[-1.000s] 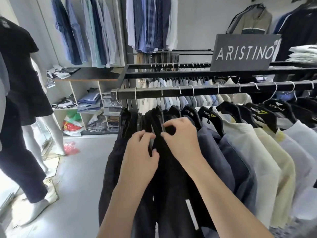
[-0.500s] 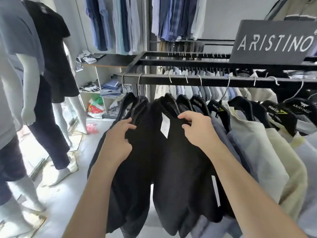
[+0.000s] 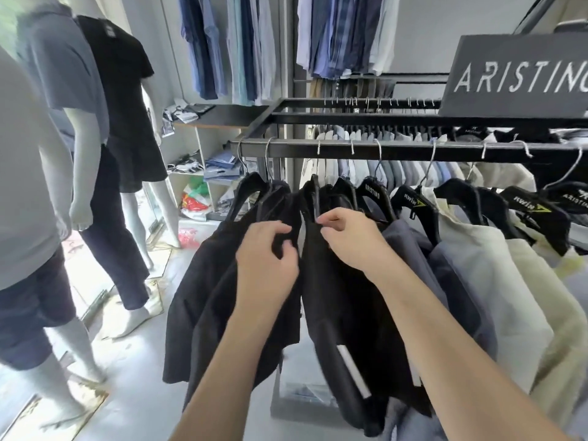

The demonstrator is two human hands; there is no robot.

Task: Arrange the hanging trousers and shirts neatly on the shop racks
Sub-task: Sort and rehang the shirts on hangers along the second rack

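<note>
A black rail point(image 3: 397, 151) carries black hangers with shirts. At its left end hang black shirts point(image 3: 216, 281); further right come navy point(image 3: 410, 243), pale grey point(image 3: 486, 281) and cream point(image 3: 541, 281) ones. My left hand point(image 3: 267, 265) grips the fabric at the shoulder of one black shirt. My right hand point(image 3: 350, 237) pinches the collar edge of the neighbouring black shirt point(image 3: 337, 313), just right of the left hand. A narrow gap shows between the two garments.
Three dressed mannequins point(image 3: 117, 122) stand on the left on the grey floor. Shelves point(image 3: 203, 160) with folded clothes and bags lie behind them. More shirts hang on the wall point(image 3: 248, 49) and on a rear rail. A dark brand sign point(image 3: 521, 78) sits on the rack at right.
My hands have come closer together on the black shirts; the white tag seen half a second ago is hidden. The view has shifted, bringing the mannequins further in.
</note>
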